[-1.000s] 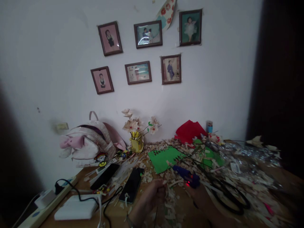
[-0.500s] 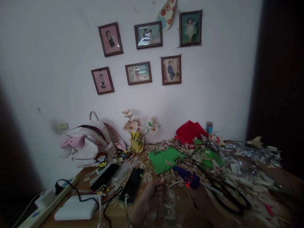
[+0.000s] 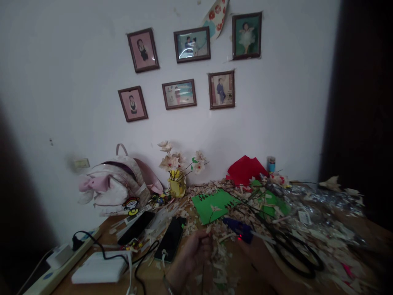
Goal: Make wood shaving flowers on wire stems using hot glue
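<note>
At the lower centre of the frame, the left hand has its fingers curled in, pinching a thin dark stem that shows below the fist. A small pale flower stands above the fingertips, in front of a green sheet. To the right of it, the right hand is wrapped around the handle of a blue glue gun, whose tip points to the left and whose red light glows; how its fingers lie is too dark to tell. The gun is near the left hand but apart from it.

Black-handled scissors lie at the lower right, among pale scraps strewn over the surface. A dark phone lies left of the left hand, with a white power bank at the lower left. Farther back, a yellow pot holds pale flowers near the centre, beside a backpack.
</note>
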`<action>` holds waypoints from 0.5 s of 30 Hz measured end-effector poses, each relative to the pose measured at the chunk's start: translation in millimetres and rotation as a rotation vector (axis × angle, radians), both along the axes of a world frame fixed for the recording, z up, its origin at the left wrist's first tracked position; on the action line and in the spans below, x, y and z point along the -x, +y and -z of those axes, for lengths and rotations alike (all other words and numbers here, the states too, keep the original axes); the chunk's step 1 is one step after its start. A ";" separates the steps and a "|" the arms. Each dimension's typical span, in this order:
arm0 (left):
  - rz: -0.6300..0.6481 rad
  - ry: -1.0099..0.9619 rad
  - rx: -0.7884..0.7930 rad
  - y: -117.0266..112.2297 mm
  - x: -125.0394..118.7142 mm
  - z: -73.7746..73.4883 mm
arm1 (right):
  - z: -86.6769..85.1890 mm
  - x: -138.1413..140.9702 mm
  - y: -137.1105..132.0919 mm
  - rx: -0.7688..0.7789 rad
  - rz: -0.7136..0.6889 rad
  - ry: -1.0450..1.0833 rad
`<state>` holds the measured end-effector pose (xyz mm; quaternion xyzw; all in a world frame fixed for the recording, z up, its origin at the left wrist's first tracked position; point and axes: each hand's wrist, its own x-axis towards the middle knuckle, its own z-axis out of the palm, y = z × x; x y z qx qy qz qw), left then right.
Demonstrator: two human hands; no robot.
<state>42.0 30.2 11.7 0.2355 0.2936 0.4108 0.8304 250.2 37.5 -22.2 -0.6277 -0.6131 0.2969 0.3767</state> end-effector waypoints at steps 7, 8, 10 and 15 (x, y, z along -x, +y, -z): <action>-0.067 0.018 -0.007 3.7 0.4 2.3 | 7.6 18.2 8.1 0.041 -0.055 -0.127; -0.071 0.024 -0.011 3.7 -0.2 2.7 | 8.4 21.6 9.7 0.044 -0.054 -0.148; -0.079 0.042 -0.025 3.3 -1.6 3.5 | 9.3 26.8 12.5 0.050 -0.059 -0.183; -0.139 0.102 -0.097 0.3 -5.6 3.5 | 8.5 24.5 11.1 -0.004 -0.108 -0.236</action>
